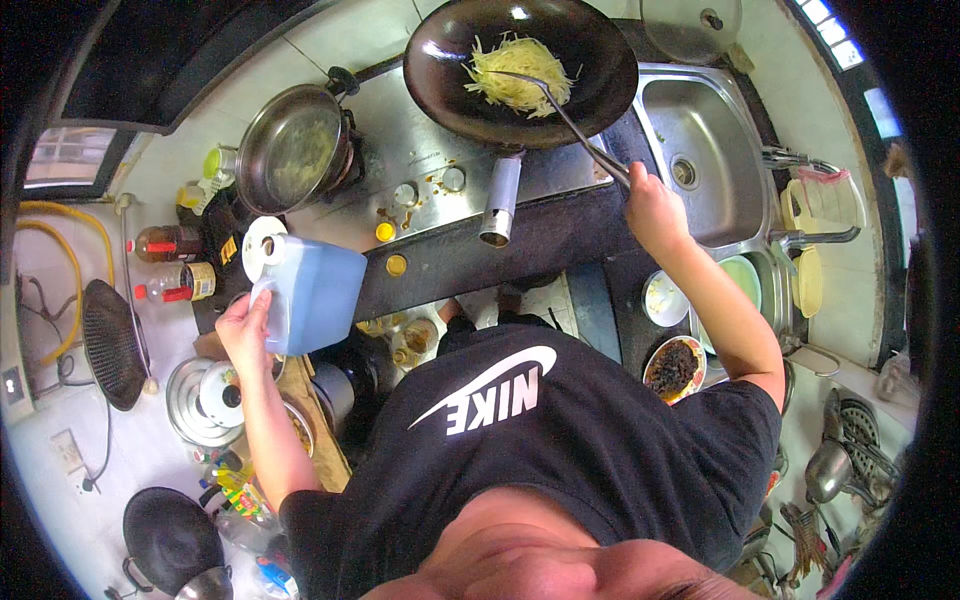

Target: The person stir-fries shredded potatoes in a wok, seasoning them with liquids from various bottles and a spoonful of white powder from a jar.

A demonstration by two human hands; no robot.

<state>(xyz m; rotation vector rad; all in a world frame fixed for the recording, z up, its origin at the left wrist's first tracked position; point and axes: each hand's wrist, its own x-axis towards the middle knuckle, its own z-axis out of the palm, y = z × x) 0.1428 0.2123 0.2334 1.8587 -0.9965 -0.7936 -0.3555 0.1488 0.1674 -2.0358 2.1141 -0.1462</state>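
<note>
My right hand (658, 210) is closed around the handle of a metal spatula or ladle (581, 135), whose head lies in pale shredded vegetable, perhaps potato (525, 75). The shreds sit in a dark wok (450, 97) on the stove, its tubular handle (501, 195) pointing towards me. At the left, my left hand (251, 330) grips a translucent blue plastic container (319, 296) by its handle, near the counter's front edge. A white round lid or dish (264, 244) shows just behind the container.
A glass-lidded pan (289, 154) stands on the left of the steel stove (442, 202). The steel sink (697, 142) with a tap (814, 236) is at the right. A white bowl (666, 298) and a patterned bowl of dark food (675, 369) stand near my right arm. Bottles (169, 244) stand far left.
</note>
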